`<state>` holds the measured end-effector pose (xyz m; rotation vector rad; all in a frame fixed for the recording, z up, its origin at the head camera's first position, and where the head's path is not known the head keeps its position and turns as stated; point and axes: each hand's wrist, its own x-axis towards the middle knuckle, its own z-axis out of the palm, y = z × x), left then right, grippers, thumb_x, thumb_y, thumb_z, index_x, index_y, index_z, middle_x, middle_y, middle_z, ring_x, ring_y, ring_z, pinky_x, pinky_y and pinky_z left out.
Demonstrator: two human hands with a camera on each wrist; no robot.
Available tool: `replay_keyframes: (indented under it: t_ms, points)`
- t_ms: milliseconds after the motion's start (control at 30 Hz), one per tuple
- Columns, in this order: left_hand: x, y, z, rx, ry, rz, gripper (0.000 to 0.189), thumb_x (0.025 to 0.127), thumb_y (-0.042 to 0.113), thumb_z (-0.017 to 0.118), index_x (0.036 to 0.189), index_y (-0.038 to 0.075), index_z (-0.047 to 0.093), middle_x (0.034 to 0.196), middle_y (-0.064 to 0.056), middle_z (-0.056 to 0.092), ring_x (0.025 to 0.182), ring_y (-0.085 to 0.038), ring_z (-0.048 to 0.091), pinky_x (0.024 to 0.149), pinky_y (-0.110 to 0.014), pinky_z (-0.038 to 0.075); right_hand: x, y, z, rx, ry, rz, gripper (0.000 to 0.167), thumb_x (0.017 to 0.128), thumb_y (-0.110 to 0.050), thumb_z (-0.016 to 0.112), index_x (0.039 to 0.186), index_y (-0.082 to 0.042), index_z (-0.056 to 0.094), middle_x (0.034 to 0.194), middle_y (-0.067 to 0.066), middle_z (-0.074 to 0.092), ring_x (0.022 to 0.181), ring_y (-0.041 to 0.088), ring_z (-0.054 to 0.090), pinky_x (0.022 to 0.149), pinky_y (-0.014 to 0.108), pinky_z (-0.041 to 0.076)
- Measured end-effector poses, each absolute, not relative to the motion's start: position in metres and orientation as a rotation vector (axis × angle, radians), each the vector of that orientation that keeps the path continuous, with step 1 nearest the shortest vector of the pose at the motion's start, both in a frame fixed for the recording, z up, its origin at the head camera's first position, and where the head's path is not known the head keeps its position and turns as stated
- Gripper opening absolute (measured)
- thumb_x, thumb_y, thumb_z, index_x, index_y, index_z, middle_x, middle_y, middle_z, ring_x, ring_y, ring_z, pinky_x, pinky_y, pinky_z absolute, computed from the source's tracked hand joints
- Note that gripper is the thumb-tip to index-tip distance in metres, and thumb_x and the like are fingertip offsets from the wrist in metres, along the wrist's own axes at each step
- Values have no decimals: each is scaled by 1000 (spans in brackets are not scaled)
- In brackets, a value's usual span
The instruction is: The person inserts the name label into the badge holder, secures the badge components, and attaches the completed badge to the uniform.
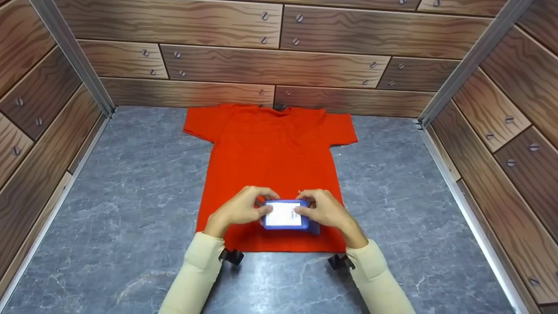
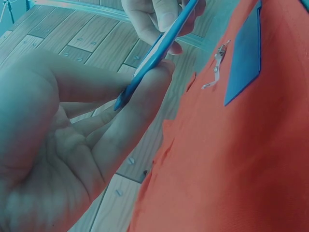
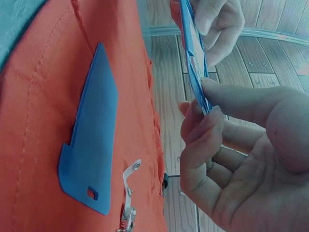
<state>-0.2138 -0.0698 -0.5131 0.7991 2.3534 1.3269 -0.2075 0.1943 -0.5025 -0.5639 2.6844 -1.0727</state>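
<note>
Both hands hold a blue card holder with a white card in it, raised over a red T-shirt. My left hand pinches its left end between thumb and fingers. At the opposite end, the thumb and fingers of my right hand grip the edge. Below, on the shirt, lies a flat blue plastic piece with a small slot near one corner; the holder mostly covers it in the head view. Beside that piece rests a badge strap clip with a metal end, also visible in the left wrist view.
The shirt is spread with its collar toward the back wall on a grey marbled table. Wood-patterned panels stand at the left, back and right, joined by metal corner posts.
</note>
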Motion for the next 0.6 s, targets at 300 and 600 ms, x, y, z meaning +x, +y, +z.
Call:
replay_keyframes:
  t_ms: [300, 600]
  points:
    - [-216, -69, -513, 823, 2393, 1300, 28, 96, 14, 73, 124, 12, 73, 116, -5, 71, 97, -26, 67, 82, -32, 63, -208, 194, -502, -545, 2695, -1060, 22, 88, -18, 82, 107, -6, 79, 95, 10, 73, 77, 14, 56, 69, 24, 48]
    - [-213, -70, -513, 781, 2368, 1308, 30, 96, 11, 73, 125, 13, 72, 116, -5, 70, 87, -21, 68, 71, -30, 63, -207, 193, -502, -560, 2690, -1068, 20, 88, -16, 82, 105, -7, 78, 88, 6, 70, 75, 14, 55, 67, 23, 46]
